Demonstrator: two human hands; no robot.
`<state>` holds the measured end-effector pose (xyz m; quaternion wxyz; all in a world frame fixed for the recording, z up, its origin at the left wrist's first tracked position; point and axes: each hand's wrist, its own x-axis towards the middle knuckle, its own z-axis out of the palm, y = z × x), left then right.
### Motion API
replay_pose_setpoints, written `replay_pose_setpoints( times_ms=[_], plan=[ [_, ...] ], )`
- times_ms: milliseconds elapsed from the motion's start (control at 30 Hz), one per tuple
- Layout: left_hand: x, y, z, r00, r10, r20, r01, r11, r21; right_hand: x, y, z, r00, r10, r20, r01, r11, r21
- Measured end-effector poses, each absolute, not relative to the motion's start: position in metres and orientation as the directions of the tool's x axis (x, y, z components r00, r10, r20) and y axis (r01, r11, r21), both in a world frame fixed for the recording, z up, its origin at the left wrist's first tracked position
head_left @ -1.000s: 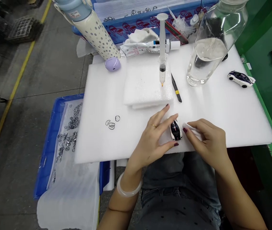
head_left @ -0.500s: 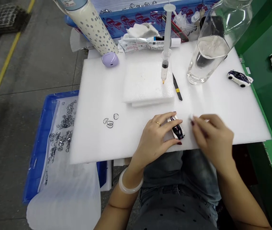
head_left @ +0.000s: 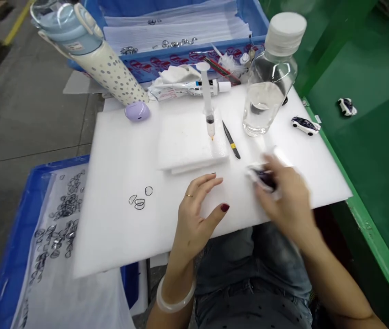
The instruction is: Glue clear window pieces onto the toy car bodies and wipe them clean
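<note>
My right hand (head_left: 283,196) is closed around a small dark-and-white toy car (head_left: 262,177), with what looks like a bit of white cloth against it, just above the near right part of the white foam sheet (head_left: 119,173); the hand is blurred, so the exact grip is hard to read. My left hand (head_left: 197,210) rests on the foam with fingers loosely spread, holding nothing. I judge the thing to mind is a light, steady pinch on the car's sides so the little body does not slip. Close ahead lie black tweezers with a yellow band (head_left: 231,140) and a clear syringe standing tip-down in a raised foam pad (head_left: 208,105), then a clear capped bottle of liquid (head_left: 268,87), which a careless sweep could knock. A second toy car (head_left: 304,124) sits by the foam's right edge, and a few thin wire rings (head_left: 140,201) lie to the left.
</note>
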<state>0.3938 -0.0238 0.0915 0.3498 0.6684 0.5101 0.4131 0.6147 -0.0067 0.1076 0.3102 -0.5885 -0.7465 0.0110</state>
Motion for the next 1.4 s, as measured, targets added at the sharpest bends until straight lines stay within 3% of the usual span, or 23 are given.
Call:
replay_pose_setpoints(
  times_ms=[67,133,200,300,433,567,667,733,800,900,933,967,1033,1067,1100,1200,1267,1400],
  plan=[
    [0.396,-0.025,0.093,0.161,0.964,0.212,0.490,-0.264,0.831,0.694,-0.002,0.109,0.174,0.876,0.451,0.899,0.045,-0.436],
    [0.397,-0.026,0.095,0.206,0.953,0.222,0.548,-0.301,0.781,0.779,-0.008,0.108,0.405,0.793,0.455,0.892,-0.232,-0.389],
    [0.398,-0.026,0.095,0.249,0.942,0.224,0.579,-0.330,0.745,0.843,-0.022,0.107,0.611,0.738,0.287,0.788,-0.532,-0.310],
    [0.398,-0.026,0.096,0.286,0.932,0.222,0.613,-0.356,0.705,0.877,-0.026,0.112,0.657,0.750,0.073,0.739,-0.623,-0.257],
    [0.399,-0.025,0.097,0.293,0.941,0.170,0.638,-0.325,0.698,0.853,0.056,0.121,0.622,0.765,0.169,0.777,-0.575,-0.255],
    [0.399,-0.027,0.099,0.271,0.955,0.122,0.630,-0.272,0.728,0.833,0.151,0.125,0.628,0.770,0.114,0.771,-0.594,-0.231],
    [0.399,-0.028,0.099,0.250,0.960,0.124,0.620,-0.257,0.741,0.822,0.157,0.133,0.619,0.779,0.101,0.775,-0.585,-0.239],
    [0.400,-0.027,0.097,0.263,0.955,0.140,0.622,-0.278,0.732,0.806,0.131,0.141,0.537,0.834,0.128,0.827,-0.491,-0.273],
    [0.401,-0.025,0.094,0.277,0.945,0.171,0.629,-0.313,0.712,0.773,0.095,0.147,0.361,0.918,0.162,0.901,-0.299,-0.314],
    [0.403,-0.024,0.089,0.261,0.942,0.213,0.647,-0.334,0.686,0.700,0.044,0.143,-0.060,0.987,0.151,0.923,0.112,-0.368],
    [0.404,-0.025,0.088,0.252,0.942,0.223,0.646,-0.335,0.686,0.675,0.032,0.138,-0.267,0.956,0.124,0.869,0.295,-0.397],
    [0.404,-0.028,0.087,0.249,0.941,0.231,0.638,-0.339,0.691,0.652,0.023,0.134,-0.551,0.820,0.153,0.718,0.560,-0.415],
    [0.404,-0.039,0.086,0.240,0.936,0.258,0.625,-0.352,0.697,0.616,0.018,0.127,-0.782,0.594,0.189,0.473,0.763,-0.441],
    [0.404,-0.046,0.086,0.216,0.935,0.281,0.632,-0.354,0.690,0.604,0.021,0.127,-0.813,0.538,0.223,0.386,0.785,-0.485],
    [0.405,-0.053,0.087,0.185,0.934,0.306,0.648,-0.350,0.676,0.594,0.027,0.128,-0.774,0.574,0.269,0.371,0.754,-0.542],
    [0.406,-0.068,0.089,0.163,0.924,0.345,0.689,-0.357,0.631,0.572,0.060,0.140,-0.365,0.847,0.387,0.433,0.522,-0.735],
    [0.406,-0.069,0.092,0.266,0.914,0.307,0.675,-0.404,0.618,0.556,0.085,0.150,-0.200,0.916,0.349,0.468,0.402,-0.787],
    [0.399,-0.050,0.097,0.424,0.862,0.277,0.618,-0.499,0.607,0.533,0.115,0.164,-0.357,0.928,0.108,0.641,0.328,-0.694]
  ],
)
